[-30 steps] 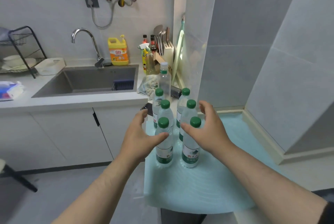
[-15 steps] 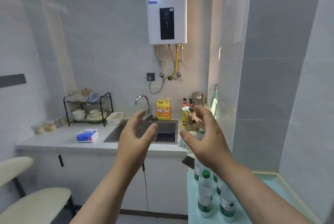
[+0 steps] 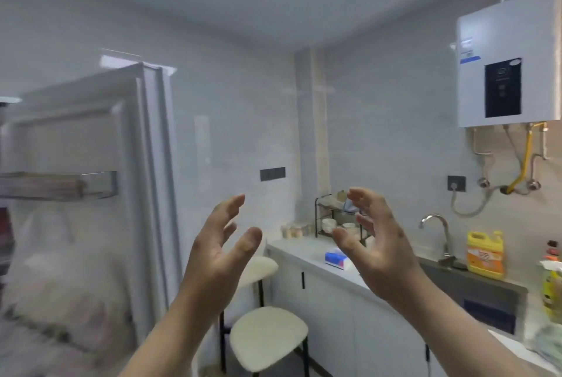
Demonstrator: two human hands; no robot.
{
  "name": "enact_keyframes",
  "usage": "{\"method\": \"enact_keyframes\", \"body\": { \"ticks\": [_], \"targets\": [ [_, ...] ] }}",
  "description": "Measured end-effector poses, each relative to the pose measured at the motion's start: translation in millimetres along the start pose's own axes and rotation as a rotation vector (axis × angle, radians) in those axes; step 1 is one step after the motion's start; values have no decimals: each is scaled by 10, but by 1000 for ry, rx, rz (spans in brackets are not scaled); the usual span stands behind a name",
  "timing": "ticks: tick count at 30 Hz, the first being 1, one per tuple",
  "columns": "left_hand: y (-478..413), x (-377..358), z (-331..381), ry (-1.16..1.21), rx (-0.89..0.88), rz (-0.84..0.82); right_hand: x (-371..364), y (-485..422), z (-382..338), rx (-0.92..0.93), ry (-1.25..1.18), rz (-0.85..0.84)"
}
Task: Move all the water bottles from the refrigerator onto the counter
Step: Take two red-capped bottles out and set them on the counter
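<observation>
No water bottle shows in the head view now. My left hand and my right hand are both raised in mid air at chest height, palms facing each other, fingers loosely spread and holding nothing. The refrigerator's open door fills the left side, blurred, with a door shelf and pale bagged contents below it. The white counter runs along the right, behind and below my right hand.
Two cream stools stand on the floor between the refrigerator door and the counter cabinets. On the counter sit a tissue pack, a black dish rack, a sink with tap and a yellow detergent jug. A water heater hangs above.
The view has swung up and to the left, from the green-capped bottles on the pale blue top to the refrigerator door. Both hands left the bottles and rose, empty.
</observation>
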State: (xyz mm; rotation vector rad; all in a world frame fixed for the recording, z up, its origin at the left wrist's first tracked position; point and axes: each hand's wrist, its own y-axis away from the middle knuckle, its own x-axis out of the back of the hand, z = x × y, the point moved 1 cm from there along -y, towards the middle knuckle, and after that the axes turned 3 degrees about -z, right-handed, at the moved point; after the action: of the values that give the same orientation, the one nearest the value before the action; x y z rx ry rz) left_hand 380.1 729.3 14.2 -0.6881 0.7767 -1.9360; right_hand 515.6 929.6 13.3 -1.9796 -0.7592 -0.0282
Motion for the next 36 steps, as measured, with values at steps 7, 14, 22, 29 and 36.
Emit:
{"method": "enact_keyframes", "body": {
  "ticks": [7, 14, 22, 29, 36],
  "targets": [
    [487, 1585, 452, -296, 42, 216, -1246, -93, -959, 181, -300, -169],
    [955, 2910, 934, -501, 24, 400, -2241, -72, -2057, 295, -455, -308],
    [1340, 4310, 1045, -557, 38, 487, -3448, 123, -3057, 291, -500, -403],
    [1339, 5073, 660, -478, 45, 493, -4294, 171, -3351, 185, -484, -429],
    [1297, 5554, 7, -411, 152, 505, -5078, 78, -3305, 121, -454, -476]
  ]
}}
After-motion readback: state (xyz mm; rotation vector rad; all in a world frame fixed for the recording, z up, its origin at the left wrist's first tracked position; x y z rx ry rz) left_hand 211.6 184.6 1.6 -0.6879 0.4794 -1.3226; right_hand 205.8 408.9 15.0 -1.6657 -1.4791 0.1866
